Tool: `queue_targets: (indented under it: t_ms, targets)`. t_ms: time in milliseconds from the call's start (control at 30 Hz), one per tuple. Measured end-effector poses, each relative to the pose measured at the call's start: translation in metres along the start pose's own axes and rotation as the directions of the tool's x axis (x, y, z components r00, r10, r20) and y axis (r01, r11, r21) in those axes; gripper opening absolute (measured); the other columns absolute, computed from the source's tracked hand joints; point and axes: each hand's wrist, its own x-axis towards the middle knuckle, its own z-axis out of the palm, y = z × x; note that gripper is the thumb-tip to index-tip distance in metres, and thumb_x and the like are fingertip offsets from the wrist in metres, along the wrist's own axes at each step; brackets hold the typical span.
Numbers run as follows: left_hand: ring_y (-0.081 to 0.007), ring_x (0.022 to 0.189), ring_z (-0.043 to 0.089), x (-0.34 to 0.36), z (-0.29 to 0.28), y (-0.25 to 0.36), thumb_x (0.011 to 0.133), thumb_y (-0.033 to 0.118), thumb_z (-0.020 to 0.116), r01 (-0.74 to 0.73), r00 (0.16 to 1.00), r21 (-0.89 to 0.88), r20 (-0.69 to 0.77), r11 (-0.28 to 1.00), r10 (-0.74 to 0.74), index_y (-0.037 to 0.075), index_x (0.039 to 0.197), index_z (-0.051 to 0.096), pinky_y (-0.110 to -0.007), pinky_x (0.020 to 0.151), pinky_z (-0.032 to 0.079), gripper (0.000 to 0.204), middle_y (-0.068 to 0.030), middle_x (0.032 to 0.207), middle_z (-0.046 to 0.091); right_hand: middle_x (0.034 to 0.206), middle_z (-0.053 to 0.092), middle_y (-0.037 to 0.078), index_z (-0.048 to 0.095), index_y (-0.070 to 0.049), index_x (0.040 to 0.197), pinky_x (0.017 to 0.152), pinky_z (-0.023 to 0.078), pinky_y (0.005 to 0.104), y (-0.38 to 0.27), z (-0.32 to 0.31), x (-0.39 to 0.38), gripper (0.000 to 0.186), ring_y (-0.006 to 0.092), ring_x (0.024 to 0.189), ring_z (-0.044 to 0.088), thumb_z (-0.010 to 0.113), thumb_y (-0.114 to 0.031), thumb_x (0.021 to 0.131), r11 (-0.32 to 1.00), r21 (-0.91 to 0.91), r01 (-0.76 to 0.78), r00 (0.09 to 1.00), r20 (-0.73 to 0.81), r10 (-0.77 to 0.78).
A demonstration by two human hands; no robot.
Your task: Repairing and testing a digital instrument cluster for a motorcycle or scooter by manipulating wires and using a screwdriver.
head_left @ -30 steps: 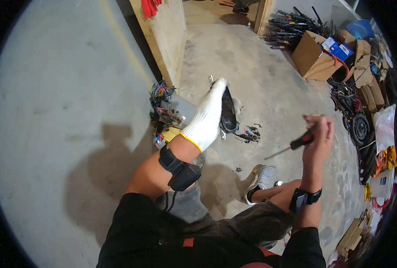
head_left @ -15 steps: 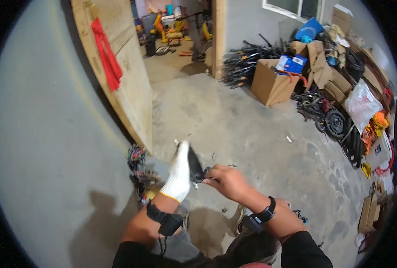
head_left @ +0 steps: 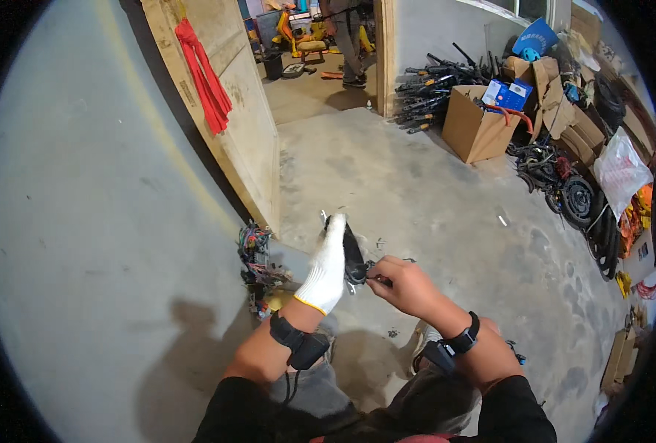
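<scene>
The gloved left hand (head_left: 329,258) grips a black part (head_left: 353,257); the right hand (head_left: 405,285) pinches a small dark bit (head_left: 378,279) by its end.

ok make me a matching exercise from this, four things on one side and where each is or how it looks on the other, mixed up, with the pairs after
Column one
1. left hand
2. right hand
3. red cloth
4. cardboard box

Column two
A. bare, with its fingers at the near end of the black part
B. brown, with a blue box at its open top
C. in a white glove, holding the black part
D. hanging on the door

Right pairs: 1-C, 2-A, 3-D, 4-B
</scene>
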Motion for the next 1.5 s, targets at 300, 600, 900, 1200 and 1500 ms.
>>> queue_targets:
  t_ms: [300, 600, 900, 1200, 1500]
  targets:
    - [-0.016, 0.064, 0.06, -0.018, 0.004, 0.001, 0.091, 0.061, 0.06, 0.057, 0.998, 0.051, -0.004, 0.997, -0.057, 0.017, 0.1, 0.06, -0.03, 0.058, 0.05, 0.045, -0.0031, 0.081, 0.063, 0.087, 0.065, 0.013, 0.067, -0.006, 0.093, 0.068, 0.053, 0.0427, 0.003, 0.006, -0.009, 0.019, 0.0328, 0.078, 0.066, 0.071, -0.024, 0.089, 0.997, -0.057, 0.052, 0.998, 0.04, -0.049]
    - [-0.0167, 0.071, 0.063, -0.006, 0.0, -0.017, 0.094, 0.053, 0.061, -0.028, 1.0, 0.019, -0.003, 0.999, 0.028, 0.014, 0.1, 0.06, -0.032, 0.063, 0.053, 0.04, -0.0043, 0.082, 0.065, 0.082, 0.063, 0.014, 0.066, -0.004, 0.089, 0.068, 0.053, 0.0381, 0.006, 0.0, -0.017, 0.016, 0.0303, 0.071, 0.065, 0.073, -0.015, 0.08, 0.997, 0.014, -0.081, 0.997, 0.006, 0.081]
    - [-0.0152, 0.065, 0.056, -0.026, -0.004, -0.011, 0.09, 0.052, 0.061, -0.125, 0.988, 0.377, -0.041, 0.918, 0.151, 0.006, 0.1, 0.061, -0.033, 0.06, 0.046, 0.048, -0.0037, 0.078, 0.059, 0.081, 0.064, 0.013, 0.065, -0.003, 0.087, 0.068, 0.052, 0.0345, 0.021, 0.006, -0.009, 0.014, 0.0279, 0.071, 0.063, 0.073, -0.013, 0.081, 0.991, 0.086, 0.101, 0.973, 0.197, -0.117]
    - [-0.0154, 0.067, 0.061, -0.051, -0.024, 0.003, 0.092, 0.033, 0.065, -0.176, 0.98, 0.019, -0.092, 0.984, 0.177, 0.009, 0.1, 0.059, -0.031, 0.062, 0.053, 0.026, -0.0029, 0.081, 0.062, 0.063, 0.061, 0.007, 0.065, -0.002, 0.079, 0.05, 0.049, 0.035, 0.199, 0.102, -0.053, 0.026, 0.0171, 0.054, 0.058, 0.063, -0.025, 0.09, 0.554, 0.256, -0.792, 0.604, 0.201, 0.771]
    - [-0.0187, 0.073, 0.066, -0.058, -0.041, 0.039, 0.096, 0.033, 0.062, -0.229, 0.961, -0.078, -0.179, 0.97, 0.213, 0.012, 0.094, 0.065, -0.033, 0.072, 0.054, 0.021, -0.005, 0.081, 0.068, 0.068, 0.061, 0.01, 0.061, -0.005, 0.079, 0.059, 0.05, 0.0398, 0.329, 0.288, -0.255, 0.029, 0.0256, 0.06, 0.06, 0.053, -0.028, 0.095, -0.189, 0.55, -0.813, 0.13, 0.489, 0.863]
